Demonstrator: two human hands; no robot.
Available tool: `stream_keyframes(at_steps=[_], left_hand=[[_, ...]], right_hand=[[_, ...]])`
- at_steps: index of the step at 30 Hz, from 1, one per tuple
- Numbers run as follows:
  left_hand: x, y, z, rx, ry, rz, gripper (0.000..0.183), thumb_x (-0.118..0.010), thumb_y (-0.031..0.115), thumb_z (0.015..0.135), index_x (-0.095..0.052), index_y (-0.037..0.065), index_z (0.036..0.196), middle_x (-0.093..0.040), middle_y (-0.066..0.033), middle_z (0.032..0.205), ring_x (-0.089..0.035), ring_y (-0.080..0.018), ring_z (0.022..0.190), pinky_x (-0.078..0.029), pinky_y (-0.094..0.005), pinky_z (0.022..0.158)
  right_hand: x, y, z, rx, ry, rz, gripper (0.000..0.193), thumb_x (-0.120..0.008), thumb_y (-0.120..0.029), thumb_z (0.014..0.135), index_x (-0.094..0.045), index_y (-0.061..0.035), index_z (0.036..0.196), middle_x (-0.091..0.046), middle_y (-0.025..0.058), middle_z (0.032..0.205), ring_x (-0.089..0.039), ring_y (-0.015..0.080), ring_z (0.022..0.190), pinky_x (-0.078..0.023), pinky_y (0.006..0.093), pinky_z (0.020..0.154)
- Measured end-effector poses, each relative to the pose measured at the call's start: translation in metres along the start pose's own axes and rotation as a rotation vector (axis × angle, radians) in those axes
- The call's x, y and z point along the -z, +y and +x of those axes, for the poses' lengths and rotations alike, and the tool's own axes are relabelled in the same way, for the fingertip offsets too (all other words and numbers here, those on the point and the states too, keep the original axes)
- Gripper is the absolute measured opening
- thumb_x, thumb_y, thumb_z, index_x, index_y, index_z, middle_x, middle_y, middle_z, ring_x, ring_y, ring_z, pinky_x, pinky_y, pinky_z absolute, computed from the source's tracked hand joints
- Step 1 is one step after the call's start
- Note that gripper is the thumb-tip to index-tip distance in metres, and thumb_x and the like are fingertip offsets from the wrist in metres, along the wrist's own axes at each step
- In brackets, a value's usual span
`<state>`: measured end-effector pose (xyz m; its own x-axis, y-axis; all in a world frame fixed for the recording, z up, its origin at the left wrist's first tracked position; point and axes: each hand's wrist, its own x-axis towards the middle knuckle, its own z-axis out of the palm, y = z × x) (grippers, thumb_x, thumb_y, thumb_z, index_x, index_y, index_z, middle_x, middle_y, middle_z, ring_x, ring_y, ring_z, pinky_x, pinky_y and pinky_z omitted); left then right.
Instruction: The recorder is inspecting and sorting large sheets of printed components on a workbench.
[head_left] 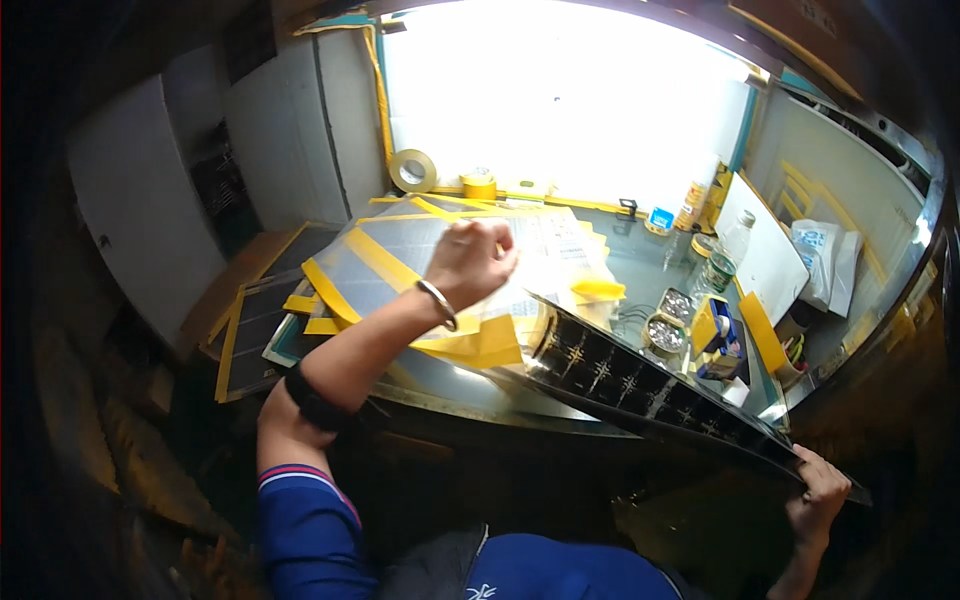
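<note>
My right hand (pixel 822 488) grips the near right end of a long dark film sheet (pixel 640 385) with pale cross-shaped marks. The sheet is tilted and slants from that hand up toward the middle of the bench. My left hand (pixel 472 262), with a metal bangle at the wrist, is raised above the pile. Its fingers are curled closed and slightly blurred; what they hold, if anything, is hidden. Below it a wide yellow tape strip (pixel 480 343) lies beside the sheet's far end. Under both is a pile of large film sheets (pixel 385 215) edged with yellow tape.
A bright light panel (pixel 560 100) stands behind the bench. Tape rolls (pixel 413 171) sit at the back. On the right are metal tins of small parts (pixel 664 334), a clear bottle (pixel 738 232), a blue and yellow tape dispenser (pixel 713 325) and a leaning white board (pixel 760 235).
</note>
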<state>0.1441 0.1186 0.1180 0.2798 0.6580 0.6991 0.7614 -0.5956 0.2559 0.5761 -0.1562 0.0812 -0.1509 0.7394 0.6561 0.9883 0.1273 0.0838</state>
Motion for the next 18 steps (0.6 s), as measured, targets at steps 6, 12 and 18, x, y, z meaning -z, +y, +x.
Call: stream_keyframes(at_steps=[6, 12, 18], left_hand=[[-0.002, 0.044, -0.001, -0.175, 0.062, 0.026, 0.012, -0.068, 0.016, 0.079, -0.065, 0.008, 0.071, -0.061, -0.0073, 0.054, -0.062, -0.0211, 0.047, -0.05, -0.0317, 0.051], [0.004, 0.086, -0.018, -0.221, -0.034, -0.174, 0.014, -0.067, 0.011, 0.083, -0.061, 0.001, 0.076, -0.064, -0.013, 0.059, -0.064, -0.0198, 0.049, -0.05, -0.0285, 0.047], [-0.034, 0.103, -0.026, -0.243, -0.118, -0.334, 0.012, -0.061, 0.007, 0.084, -0.055, -0.001, 0.077, -0.06, -0.0189, 0.063, -0.065, -0.0337, 0.061, -0.051, -0.0388, 0.054]], right_hand=[[0.003, -0.005, 0.019, 0.007, -0.088, 0.003, 0.011, -0.064, -0.002, 0.064, -0.064, -0.0013, 0.076, -0.069, 0.0127, 0.089, -0.066, 0.0315, 0.073, -0.05, 0.0372, 0.063], [-0.017, -0.026, 0.059, 0.015, -0.155, 0.105, 0.008, -0.068, -0.007, 0.062, -0.064, -0.004, 0.07, -0.071, 0.0089, 0.086, -0.066, 0.029, 0.069, -0.05, 0.0356, 0.061], [-0.028, -0.076, 0.111, -0.011, -0.362, 0.219, 0.013, -0.068, -0.013, 0.067, -0.071, -0.0083, 0.078, -0.067, 0.0106, 0.076, -0.065, 0.0287, 0.068, -0.05, 0.0365, 0.062]])
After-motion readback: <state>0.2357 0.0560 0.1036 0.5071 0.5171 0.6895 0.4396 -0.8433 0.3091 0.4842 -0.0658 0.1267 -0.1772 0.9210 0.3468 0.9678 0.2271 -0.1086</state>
